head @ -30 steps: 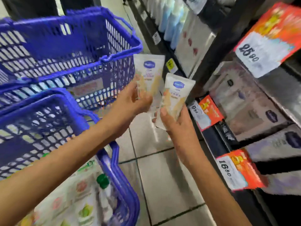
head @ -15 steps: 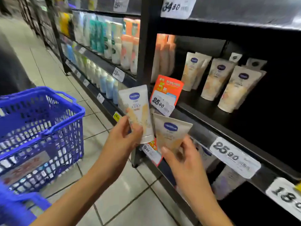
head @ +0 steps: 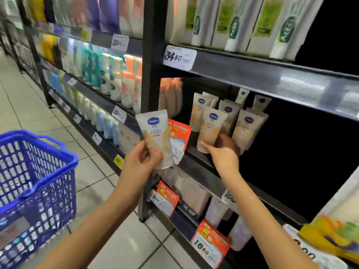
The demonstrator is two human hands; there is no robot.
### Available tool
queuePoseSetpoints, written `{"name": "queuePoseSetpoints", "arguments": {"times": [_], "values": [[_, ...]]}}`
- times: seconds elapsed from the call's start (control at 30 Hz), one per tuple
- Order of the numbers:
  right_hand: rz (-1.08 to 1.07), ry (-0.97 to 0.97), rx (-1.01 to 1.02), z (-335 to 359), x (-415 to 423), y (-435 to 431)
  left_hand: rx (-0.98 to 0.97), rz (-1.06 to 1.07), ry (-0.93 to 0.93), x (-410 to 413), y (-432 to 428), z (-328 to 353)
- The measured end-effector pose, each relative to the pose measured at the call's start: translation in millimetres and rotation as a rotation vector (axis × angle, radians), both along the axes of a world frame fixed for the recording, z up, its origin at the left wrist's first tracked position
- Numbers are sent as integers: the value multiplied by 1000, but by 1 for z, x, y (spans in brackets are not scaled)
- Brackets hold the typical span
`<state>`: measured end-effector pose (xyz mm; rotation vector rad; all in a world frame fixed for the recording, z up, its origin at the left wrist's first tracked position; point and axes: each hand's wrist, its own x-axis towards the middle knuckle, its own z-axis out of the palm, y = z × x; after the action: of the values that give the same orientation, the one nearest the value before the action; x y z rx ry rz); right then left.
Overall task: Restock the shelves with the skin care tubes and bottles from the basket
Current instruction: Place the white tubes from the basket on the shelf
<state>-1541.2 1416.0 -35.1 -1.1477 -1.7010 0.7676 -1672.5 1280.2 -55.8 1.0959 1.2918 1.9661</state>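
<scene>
Dark middle shelf (head: pixel 202 171) on the right, blue basket (head: pixel 48 191) at the near left, row of cream tubes (head: pixel 246 127) standing far back on that shelf. Over the shelf's front, right hand (head: pixel 223 154) with fingers curled round the base of a cream tube (head: pixel 210 129), cap-down before the row. Nearer and to the left, left hand (head: pixel 140 162) pinching a matching tube (head: pixel 155 133) between thumb and fingers, cap-down, before the shelf post (head: pixel 147 74).

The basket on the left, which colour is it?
The basket is blue, with a lattice of holes in its walls; the head view, the only one, shows it.
</scene>
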Motion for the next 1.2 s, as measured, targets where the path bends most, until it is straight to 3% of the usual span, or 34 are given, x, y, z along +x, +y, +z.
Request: {"name": "queuePoseSetpoints", "arguments": {"times": [0.27, 0.9, 1.03, 1.1, 1.2], "values": [[-58, -92, -24, -3, -30, 33, -56, -19, 1, -22, 9, -12], [-65, -101, -93, 7, -58, 45, -59, -17, -65, -29, 19, 0], [-104, -35, -146, 9, -40, 30, -67, -49, -15, -23, 15, 10], [-158, 118, -76, 11, -21, 9, -75, -78, 8, -19, 15, 15], [167, 258, -2, 18, 0, -34, -59, -125, 1, -5, 20, 23]]}}
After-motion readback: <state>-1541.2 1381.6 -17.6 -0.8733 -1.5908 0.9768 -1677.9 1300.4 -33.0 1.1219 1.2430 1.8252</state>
